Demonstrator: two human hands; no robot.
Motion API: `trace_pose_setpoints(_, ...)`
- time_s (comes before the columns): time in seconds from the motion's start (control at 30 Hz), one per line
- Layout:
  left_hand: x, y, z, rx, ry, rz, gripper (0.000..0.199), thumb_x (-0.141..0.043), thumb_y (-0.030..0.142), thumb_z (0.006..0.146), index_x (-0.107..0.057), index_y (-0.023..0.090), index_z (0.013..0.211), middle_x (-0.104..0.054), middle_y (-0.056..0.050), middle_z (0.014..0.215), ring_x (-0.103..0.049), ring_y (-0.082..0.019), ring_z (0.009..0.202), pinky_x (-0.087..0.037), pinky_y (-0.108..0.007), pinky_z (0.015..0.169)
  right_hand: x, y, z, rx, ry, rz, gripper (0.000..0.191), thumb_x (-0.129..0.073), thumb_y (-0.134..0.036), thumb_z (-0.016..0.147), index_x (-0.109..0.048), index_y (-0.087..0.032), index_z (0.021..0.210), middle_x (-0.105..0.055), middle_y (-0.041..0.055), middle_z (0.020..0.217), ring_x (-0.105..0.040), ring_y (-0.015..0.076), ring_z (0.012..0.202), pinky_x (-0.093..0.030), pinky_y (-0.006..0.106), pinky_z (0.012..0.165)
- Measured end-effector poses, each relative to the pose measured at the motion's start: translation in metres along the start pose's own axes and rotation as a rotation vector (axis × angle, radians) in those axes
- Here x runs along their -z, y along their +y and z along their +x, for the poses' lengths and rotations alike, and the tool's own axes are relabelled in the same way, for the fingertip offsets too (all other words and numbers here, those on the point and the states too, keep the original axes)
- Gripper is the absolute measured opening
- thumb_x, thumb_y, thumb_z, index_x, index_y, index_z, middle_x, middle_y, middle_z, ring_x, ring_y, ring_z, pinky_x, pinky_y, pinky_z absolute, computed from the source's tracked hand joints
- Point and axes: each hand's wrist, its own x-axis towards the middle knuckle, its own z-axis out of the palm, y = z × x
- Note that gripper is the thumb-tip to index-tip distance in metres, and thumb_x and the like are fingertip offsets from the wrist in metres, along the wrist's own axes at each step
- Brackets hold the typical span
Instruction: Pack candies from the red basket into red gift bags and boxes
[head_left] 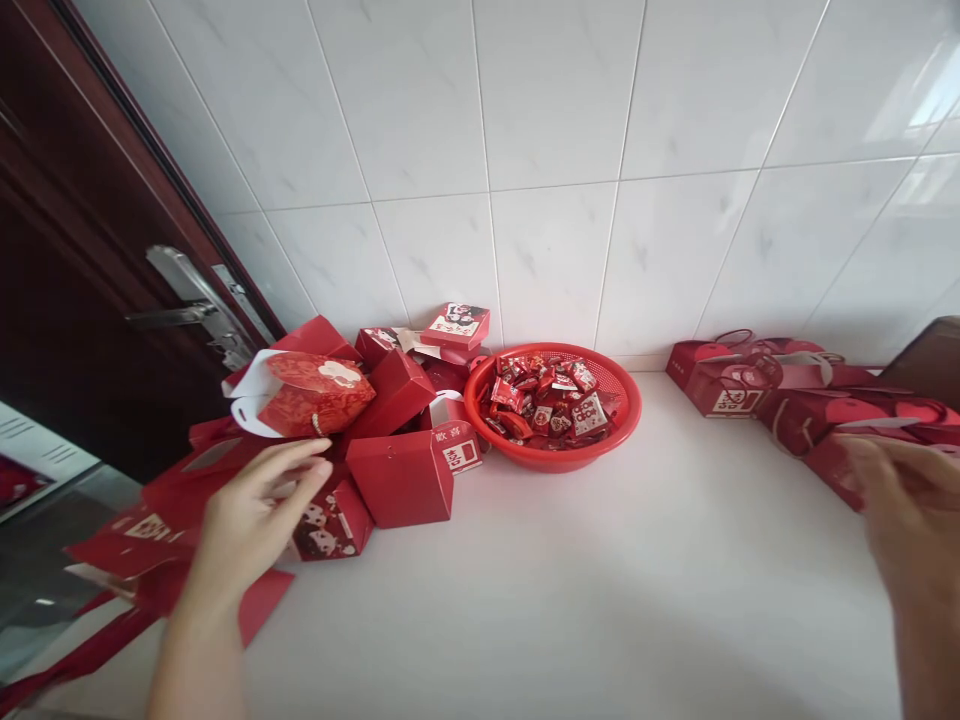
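Observation:
At the left, my left hand (251, 515) reaches over a heap of red boxes (401, 480), its thumb and fingers apart with nothing seen between them. Just beyond its fingertips lies an open red and orange patterned box (319, 395) with a white inside. My right hand (911, 500), blurred, is at the right edge beside a row of closed red boxes with cord handles (731, 385); its fingers are bent near the closest box and what they hold, if anything, is hidden. Between the two groups sits a red plastic basket (630, 405) of wrapped red sweets (555, 400).
The boxes and basket stand on a white tabletop (570, 590) against a tiled wall (555, 240). A dark red door with a metal handle (199, 300) is at the left. A brown object (926, 360) stands at the far right.

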Motion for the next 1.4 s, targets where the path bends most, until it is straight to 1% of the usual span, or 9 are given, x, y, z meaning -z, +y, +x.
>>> trace_pose_setpoints(0.2,-0.033,0.018,0.010,-0.142,-0.022,0.139,0.049,-0.057,0.059,0.088,-0.071,0.023,0.119,-0.066,-0.008,0.117,-0.061,-0.013,0.060,-0.055,-0.030,0.069,-0.045,-0.047,-0.045,0.143,-0.661,0.169,0.035,-0.065,-0.054,0.086,-0.069,-0.021,0.073,-0.070,0.0057,0.074,-0.054,0.0142,0.052,-0.046,0.029,0.050)
trace_pose_setpoints(0.37,-0.052,0.036,0.015,-0.178,-0.166,0.148,0.044,-0.050,0.059,0.091,-0.073,0.021,0.096,-0.072,-0.006,0.105,-0.060,-0.013,0.058,-0.052,-0.028,0.064,-0.059,-0.050,-0.073,0.230,-0.963,0.205,0.031,-0.056,-0.045,0.096,-0.069,-0.021,0.079,-0.068,0.0042,0.074,-0.053,0.0130,0.052,-0.048,0.028,0.052)
trace_pose_setpoints(0.57,-0.053,0.054,0.011,-0.275,-0.169,0.033,0.030,-0.060,0.047,0.089,-0.060,0.022,0.074,-0.062,0.000,0.074,-0.057,-0.014,0.059,-0.048,-0.025,0.060,-0.062,-0.047,-0.081,0.152,-1.045,0.204,0.040,-0.054,-0.053,0.096,-0.068,-0.021,0.076,-0.066,0.0048,0.070,-0.052,0.0146,0.053,-0.048,0.030,0.053)
trace_pose_setpoints(0.7,-0.049,0.074,0.007,-0.385,-0.378,-0.096,0.011,-0.060,0.028,0.086,-0.062,0.022,0.078,-0.063,0.000,0.078,-0.059,-0.013,0.065,-0.050,-0.023,0.063,-0.066,-0.052,-0.088,0.127,-1.132,0.225,0.040,-0.054,-0.052,0.096,-0.067,-0.021,0.076,-0.064,0.0034,0.068,-0.050,0.0139,0.052,-0.047,0.030,0.054)
trace_pose_setpoints(0.83,-0.055,0.095,0.006,-0.509,-0.573,-0.224,0.014,-0.053,0.017,0.085,-0.066,0.022,0.083,-0.069,-0.004,0.090,-0.066,-0.017,0.084,-0.054,-0.026,0.078,-0.077,-0.067,-0.097,0.090,-1.267,0.291,0.033,-0.055,-0.052,0.095,-0.067,-0.021,0.092,-0.061,0.0006,0.066,-0.050,0.0130,0.053,-0.045,0.028,0.055)
trace_pose_setpoints(1.0,-0.079,0.112,0.005,-0.603,-0.780,-0.235,0.026,-0.052,0.011,0.088,-0.073,0.024,0.095,-0.064,-0.008,0.131,-0.068,-0.020,0.106,-0.054,-0.030,0.093,-0.094,-0.087,-0.102,-0.009,-1.358,0.464,0.047,-0.060,-0.056,0.092,-0.058,-0.021,0.124,-0.064,0.0007,0.079,-0.048,0.0112,0.055,-0.042,0.026,0.053)
trace_pose_setpoints(1.1,-0.092,0.117,0.007,-0.604,-0.752,-0.275,0.028,-0.051,0.012,0.090,-0.074,0.025,0.098,-0.059,-0.008,0.141,-0.070,-0.017,0.096,-0.056,-0.030,0.089,-0.100,-0.092,-0.104,-0.028,-1.428,0.553,0.042,-0.061,-0.057,0.092,-0.063,-0.020,0.113,-0.067,0.0032,0.092,-0.045,0.0091,0.057,-0.039,0.025,0.053)
trace_pose_setpoints(1.23,-0.099,0.120,0.016,-0.572,-0.568,-0.383,0.021,-0.054,0.021,0.092,-0.075,0.023,0.093,-0.069,-0.010,0.125,-0.067,-0.023,0.111,-0.054,-0.035,0.096,-0.100,-0.092,-0.109,-0.029,-1.401,0.544,0.039,-0.065,-0.057,0.089,-0.064,-0.020,0.102,-0.066,0.0031,0.092,-0.044,0.0094,0.058,-0.040,0.025,0.054)
trace_pose_setpoints(1.4,-0.112,0.113,0.022,-0.421,-0.534,-0.548,0.017,-0.060,0.030,0.090,-0.073,0.019,0.090,-0.075,-0.010,0.105,-0.070,-0.023,0.100,-0.055,-0.035,0.090,-0.098,-0.091,-0.115,-0.071,-1.324,0.503,0.036,-0.068,-0.053,0.088,-0.060,-0.021,0.103,-0.056,-0.0041,0.065,-0.045,0.0111,0.055,-0.041,0.025,0.055)
